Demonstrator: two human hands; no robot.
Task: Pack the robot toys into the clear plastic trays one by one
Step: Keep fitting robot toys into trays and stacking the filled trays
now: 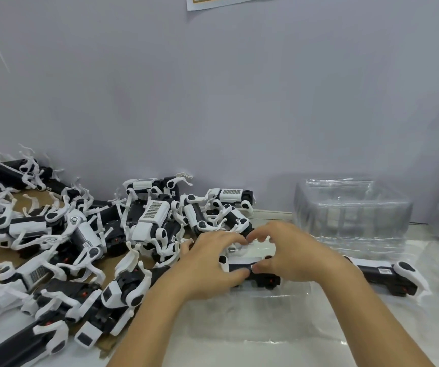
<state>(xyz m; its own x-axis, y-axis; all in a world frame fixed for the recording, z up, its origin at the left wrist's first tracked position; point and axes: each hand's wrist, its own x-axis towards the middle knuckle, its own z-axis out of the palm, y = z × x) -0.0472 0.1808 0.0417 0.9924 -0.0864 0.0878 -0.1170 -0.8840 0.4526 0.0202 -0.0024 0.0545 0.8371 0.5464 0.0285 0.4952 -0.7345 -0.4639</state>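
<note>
Robot toy [250, 268], glossy black-white, gripped by both our left hand [210, 263] and right hand [290, 255]; jumbled toy pile [81, 234] left, stacked clear ribbed trays [350, 215] right.

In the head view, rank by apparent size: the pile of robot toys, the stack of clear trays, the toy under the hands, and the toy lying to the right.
1. Pile of robot toys, spread widest.
2. Stack of clear trays.
3. Toy lying to the right and toy under the hands: unsure, since the left hand and right hand cover most of the latter.
</note>
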